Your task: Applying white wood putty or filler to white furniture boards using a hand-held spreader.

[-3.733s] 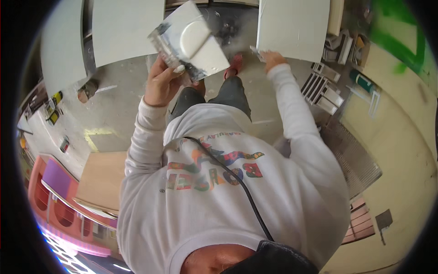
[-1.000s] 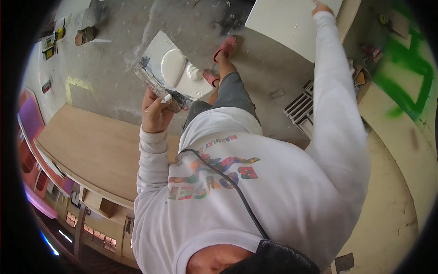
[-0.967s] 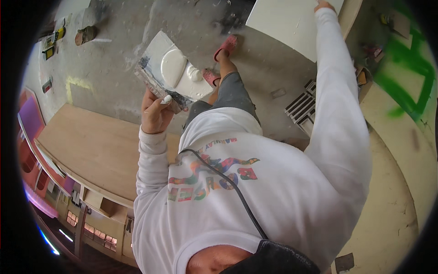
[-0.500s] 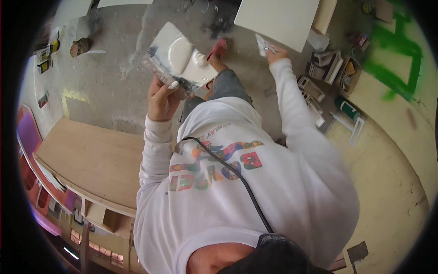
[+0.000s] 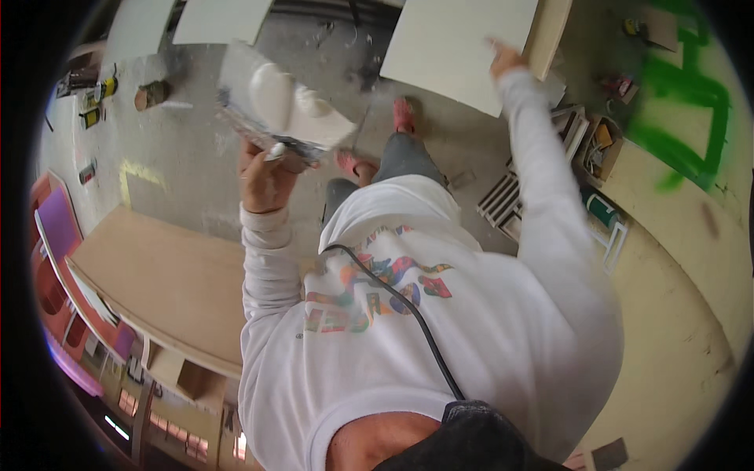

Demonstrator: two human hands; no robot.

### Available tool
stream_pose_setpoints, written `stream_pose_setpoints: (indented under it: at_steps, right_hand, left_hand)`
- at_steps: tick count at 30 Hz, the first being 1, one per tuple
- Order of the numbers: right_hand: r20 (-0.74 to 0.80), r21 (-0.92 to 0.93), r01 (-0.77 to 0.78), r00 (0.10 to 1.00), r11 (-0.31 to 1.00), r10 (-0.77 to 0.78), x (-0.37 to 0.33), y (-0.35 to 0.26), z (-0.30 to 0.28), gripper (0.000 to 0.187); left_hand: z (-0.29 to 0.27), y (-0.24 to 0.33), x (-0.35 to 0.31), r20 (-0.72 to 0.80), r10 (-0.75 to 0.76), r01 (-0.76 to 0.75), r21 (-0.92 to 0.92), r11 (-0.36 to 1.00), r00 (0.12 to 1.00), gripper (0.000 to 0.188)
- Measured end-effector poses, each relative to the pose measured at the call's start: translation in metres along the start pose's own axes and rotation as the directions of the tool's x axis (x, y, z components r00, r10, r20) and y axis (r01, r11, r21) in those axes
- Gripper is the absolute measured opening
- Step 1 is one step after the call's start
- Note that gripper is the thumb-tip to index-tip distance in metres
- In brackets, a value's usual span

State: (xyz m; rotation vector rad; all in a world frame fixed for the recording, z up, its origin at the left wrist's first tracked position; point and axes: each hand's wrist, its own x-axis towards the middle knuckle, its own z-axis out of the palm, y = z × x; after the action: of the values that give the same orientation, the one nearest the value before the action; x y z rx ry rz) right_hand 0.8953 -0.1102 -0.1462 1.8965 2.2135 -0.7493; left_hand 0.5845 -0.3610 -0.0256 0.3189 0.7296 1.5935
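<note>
My left hand (image 5: 269, 179) grips the lower edge of a flat mixing board (image 5: 322, 125), smeared grey and white along that edge. Thick mounds of white filler paste (image 5: 271, 90) lie on the board, which is blurred by motion. White paste also marks my left thumb. Farther right, my right hand (image 5: 509, 60) is over a large white panel (image 5: 448, 55), near its right side. Its fingers are closed except for the index finger, stretched toward the panel. The putty knife seen in this hand half a second ago does not stand out against the pale surface.
A wooden table (image 5: 165, 282) stands at left. White frames (image 5: 503, 206) and a box of odds and ends (image 5: 601, 145) are at right, by a green bottle (image 5: 601, 208). Cans (image 5: 90, 118) and a stump-like container (image 5: 151, 95) sit on the grey floor (image 5: 204, 157).
My right hand has moved up and right, from beside the panel to over it. The board in my left hand has shifted left and tilted. My feet and the view have shifted.
</note>
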Motion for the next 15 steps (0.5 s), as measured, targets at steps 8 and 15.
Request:
stream_pose_setpoints:
  at_steps: [8,15]
  right_hand:
    - [0.075,-0.138,0.09,0.994,0.986,-0.08,0.131,0.062,0.052,0.037]
    - [0.34,-0.373,0.272,0.93,0.887,-0.142,-0.072,0.016,0.113,0.03]
  left_hand:
    - [0.012,-0.041,-0.004,-0.223,0.057,-0.048,0.046,0.998,0.973,0.049]
    - [0.039,-0.068,0.02,-0.217,-0.006,0.01,0.019,1.0,0.976,0.05]
